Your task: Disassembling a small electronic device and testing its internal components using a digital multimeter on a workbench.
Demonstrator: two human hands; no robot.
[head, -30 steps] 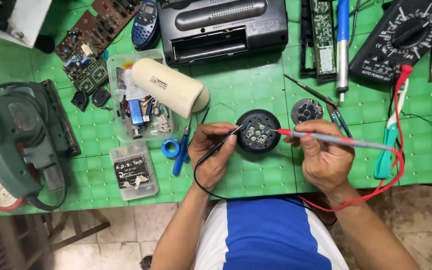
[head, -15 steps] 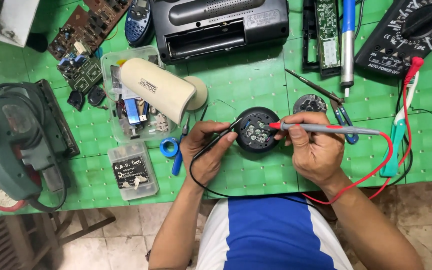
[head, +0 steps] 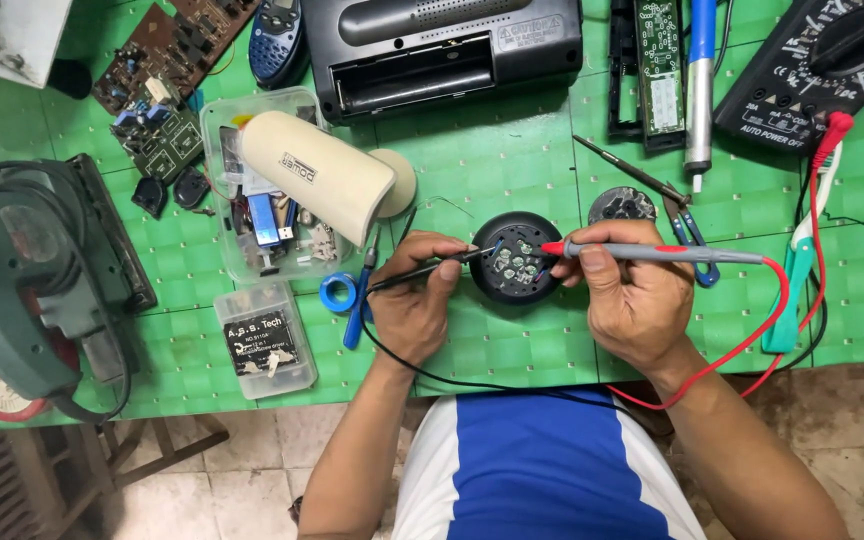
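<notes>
A round black lamp head with several small LEDs on its board lies on the green mat. My left hand pinches a black test probe, its tip touching the board's left side. My right hand grips a red test probe whose tip rests on the board's right side. Red and black leads run from the probes to a black multimeter at the top right.
A black radio lies at the top, a cream cylinder over a clear parts box, circuit boards, a blue tape roll, a desoldering pump, tweezers and scissors, a green power saw on the left.
The view has drifted slightly. Both hands stay at the lamp head, and the probe tips have shifted a little on the LED board.
</notes>
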